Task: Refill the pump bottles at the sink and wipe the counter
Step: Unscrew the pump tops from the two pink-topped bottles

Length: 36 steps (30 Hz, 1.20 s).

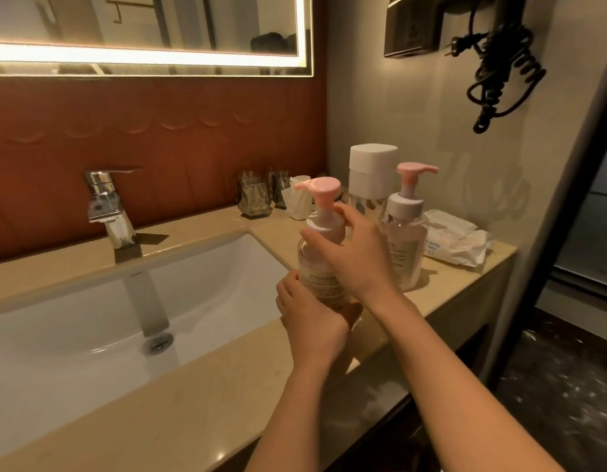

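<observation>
A clear pump bottle with a pink pump head stands upright on the beige counter just right of the sink. My left hand grips its lower body from the front. My right hand wraps around its white collar and upper part. A second pump bottle with a pink head stands just behind and to the right. A taller clear bottle with a big white cap is behind both. A white pack of wipes lies on the counter at the right.
The white sink basin with a chrome faucet fills the left. Glass tumblers and wrapped cups stand at the back wall. A hair dryer with a coiled cord hangs on the right wall. The counter's edge drops to a dark floor at the right.
</observation>
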Motion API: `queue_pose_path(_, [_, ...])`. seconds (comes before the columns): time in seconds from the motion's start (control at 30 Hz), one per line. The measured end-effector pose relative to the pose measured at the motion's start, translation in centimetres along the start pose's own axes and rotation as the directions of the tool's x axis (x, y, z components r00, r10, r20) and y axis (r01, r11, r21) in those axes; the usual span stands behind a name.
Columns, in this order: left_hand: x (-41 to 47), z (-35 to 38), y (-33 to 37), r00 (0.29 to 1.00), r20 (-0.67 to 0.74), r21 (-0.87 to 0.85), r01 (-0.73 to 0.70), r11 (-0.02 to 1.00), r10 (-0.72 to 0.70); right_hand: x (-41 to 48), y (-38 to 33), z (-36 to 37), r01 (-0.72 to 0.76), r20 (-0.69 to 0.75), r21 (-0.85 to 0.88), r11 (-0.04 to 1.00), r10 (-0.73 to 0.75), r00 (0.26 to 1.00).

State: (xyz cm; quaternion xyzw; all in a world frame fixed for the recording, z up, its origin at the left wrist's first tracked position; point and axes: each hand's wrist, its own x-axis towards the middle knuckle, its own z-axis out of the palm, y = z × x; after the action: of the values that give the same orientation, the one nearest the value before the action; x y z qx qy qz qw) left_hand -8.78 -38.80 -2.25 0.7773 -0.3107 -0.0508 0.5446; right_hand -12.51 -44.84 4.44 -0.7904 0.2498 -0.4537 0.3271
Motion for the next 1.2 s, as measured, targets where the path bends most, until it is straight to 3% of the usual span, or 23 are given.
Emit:
queue_pose_path(0.2, [-0.6,-0.1,0.0,1.0,0.019,-0.155,0.008,0.988,-0.005,-1.1,0.1,-0.5,0.004,-0.047,0.006,1.0,-0.004,0.999])
queue_pose_path(0.3, [-0.8,0.0,0.0,0.999,0.021,-0.21,0.039,0.977,-0.035,-0.7,0.0,-1.1,0.005,-0.02,-0.079,0.997,-0.007,1.0])
queue_pose_path(0.4, [-0.7,0.0,-0.2,0.998,0.046,-0.22,0.056,0.974,-0.047,0.0,-0.4,-1.5,0.003,0.034,-0.175,0.984,0.003,0.999])
queue_pose_path(0.5, [-0.6,-0.1,-0.1,0.998,0.057,-0.199,0.04,0.979,-0.03,0.3,-0.8,-1.3,-0.005,-0.02,-0.213,0.977,0.001,1.0])
queue_pose_path(0.7, [-0.5,-0.3,-0.1,0.998,0.059,-0.166,0.01,0.986,0.0,0.1,-0.8,-1.0,-0.019,-0.16,-0.088,0.996,0.005,0.987])
queue_pose_path(1.03, [-0.5,0.0,-0.5,0.999,0.036,-0.188,0.005,0.982,0.002,-0.4,-0.5,-1.8,0.014,0.088,0.097,0.995,-0.023,0.996])
queue_pose_path(1.2, [-0.5,0.0,-0.3,0.999,0.047,-0.199,0.006,0.98,0.004,0.1,-1.5,-1.8,0.042,-0.029,0.031,0.999,-0.041,0.999])
